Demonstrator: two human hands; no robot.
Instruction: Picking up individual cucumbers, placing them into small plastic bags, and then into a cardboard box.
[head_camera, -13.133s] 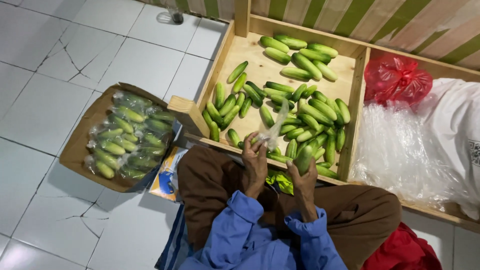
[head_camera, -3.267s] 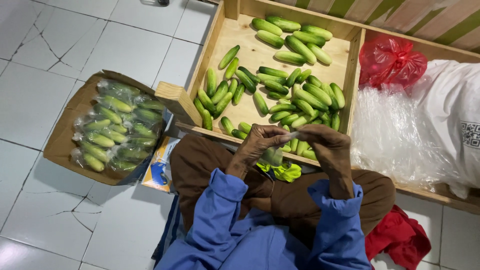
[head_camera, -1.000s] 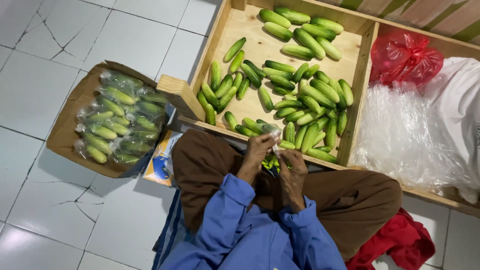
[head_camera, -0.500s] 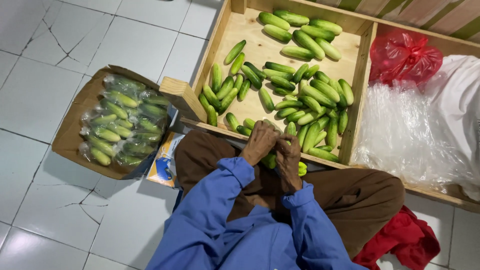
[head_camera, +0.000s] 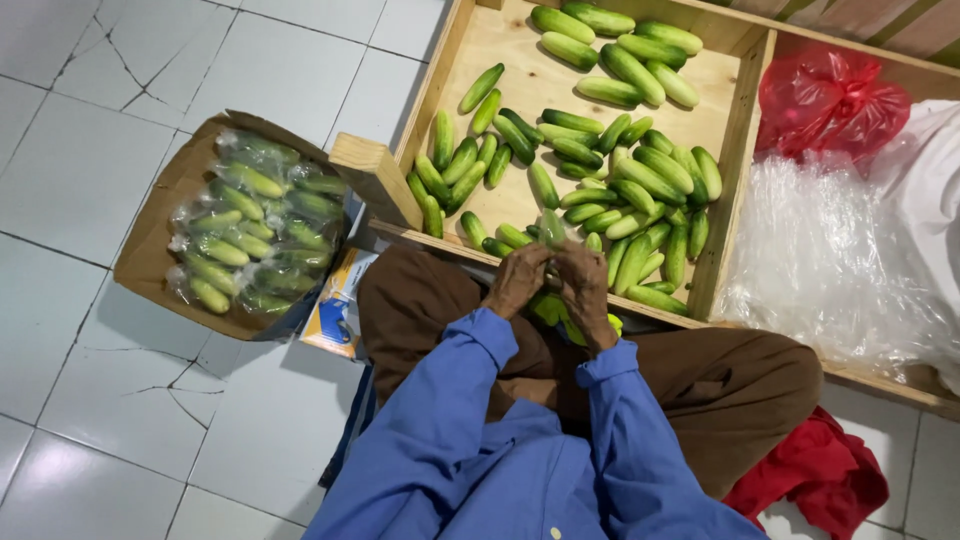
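Observation:
I sit cross-legged on a tiled floor in front of a wooden crate (head_camera: 455, 60) holding several loose green cucumbers (head_camera: 600, 165). My left hand (head_camera: 517, 278) and my right hand (head_camera: 585, 283) meet over my lap, both closed around the top of a clear plastic bag of cucumbers (head_camera: 551, 228). The rest of that bag, with green cucumbers in it, lies between my knees (head_camera: 556, 313), mostly hidden by my hands.
A cardboard box (head_camera: 160, 215) at my left holds several bagged cucumber packs (head_camera: 255, 220). A stack of clear plastic bags (head_camera: 830, 260) and a red plastic bag (head_camera: 825, 95) fill the crate's right compartment. A red cloth (head_camera: 815, 475) lies by my right leg.
My hands have stayed together at the bag's top, shifting slightly toward the crate edge. The view has tilted a little.

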